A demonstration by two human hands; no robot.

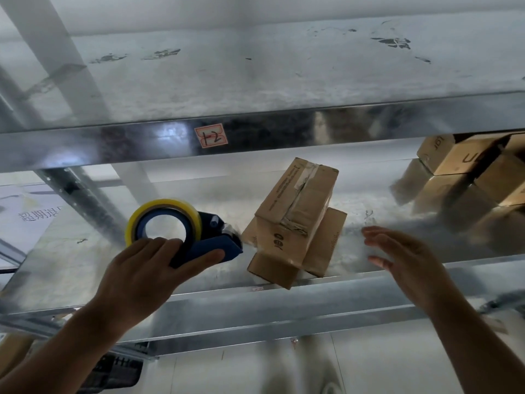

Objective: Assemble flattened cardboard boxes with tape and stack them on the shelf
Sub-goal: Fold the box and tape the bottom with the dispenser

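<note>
Shelf [74, 251] is carrying the taped box [295, 211], probably light and stiff, best held by its sides. Left of it, left grip [142, 274] is clutching the dispenser [208, 242]; right of it, right grip [403, 260] is hovering spread.

One view only, worn on the person's head: wide-angle, facing forward and down at the metal shelf [341, 302] from close range, above its upper board. Left hand [147, 268] and right hand [403, 260] enter from the bottom edge.
</note>
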